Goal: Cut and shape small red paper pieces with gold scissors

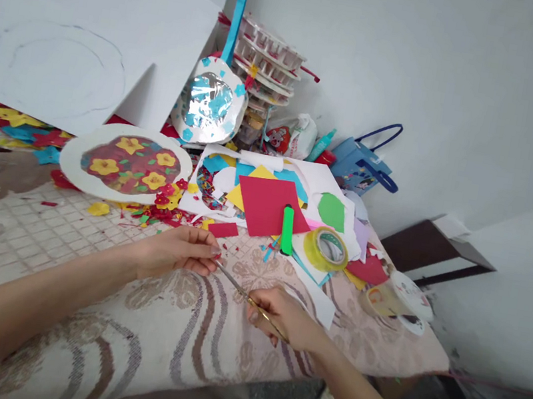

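My right hand (281, 313) is closed round the gold handles of a pair of scissors (232, 280). Their silver blades point up and left, with the tips at the fingertips of my left hand (192, 250). That hand is pinched, and a tiny red piece (217, 256) shows between its fingers; most of it is hidden. Just beyond lie a red paper strip (222, 229) and small red scraps. A white wavy-edged frame (70, 158) with yellow paper flowers (129, 145) and green leaves stands behind my left hand.
Further right are red paper (268, 203), a green cutter (287, 230) and a yellow tape roll (307, 243). A blue-and-white mirror (208, 106) leans beside a stacked white rack (268, 58). A blue bag (360, 164) stands at the wall; a cup (379, 300) sits near the right edge.
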{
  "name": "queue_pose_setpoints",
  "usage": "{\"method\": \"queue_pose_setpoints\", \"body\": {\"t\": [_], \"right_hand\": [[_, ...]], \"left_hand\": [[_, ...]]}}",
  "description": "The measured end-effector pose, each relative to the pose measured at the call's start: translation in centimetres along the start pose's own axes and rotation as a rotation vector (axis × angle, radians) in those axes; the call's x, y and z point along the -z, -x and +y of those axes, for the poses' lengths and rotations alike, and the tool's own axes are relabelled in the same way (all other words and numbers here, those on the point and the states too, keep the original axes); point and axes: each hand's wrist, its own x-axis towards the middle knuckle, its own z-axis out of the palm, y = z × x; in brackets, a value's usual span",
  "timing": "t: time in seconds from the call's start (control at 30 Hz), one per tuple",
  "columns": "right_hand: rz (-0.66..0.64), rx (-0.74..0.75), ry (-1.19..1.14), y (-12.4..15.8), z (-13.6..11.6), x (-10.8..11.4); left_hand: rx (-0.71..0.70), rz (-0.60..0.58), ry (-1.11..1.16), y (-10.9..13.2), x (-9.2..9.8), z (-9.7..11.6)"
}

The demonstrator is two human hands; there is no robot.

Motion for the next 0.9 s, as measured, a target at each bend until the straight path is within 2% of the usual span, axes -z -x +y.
{"method": "queue_pose_setpoints", "body": {"t": [0.33, 0.73, 0.9], "right_hand": [[0.016, 0.001, 0.019, -0.1, -0.3, -0.2], [0.081, 0.06, 0.167, -0.3, -0.9, -0.1], [0.116, 0.084, 0.244, -0.3, -1.2, -0.1]], "left_hand": [[0.009, -0.017, 0.008, 0.0, 0.1, -0.1], [0.001, -0.068, 0.014, -0.1, 0.5, -0.4], [0.005, -0.052, 0.007, -0.1, 0.4, -0.3]]}}
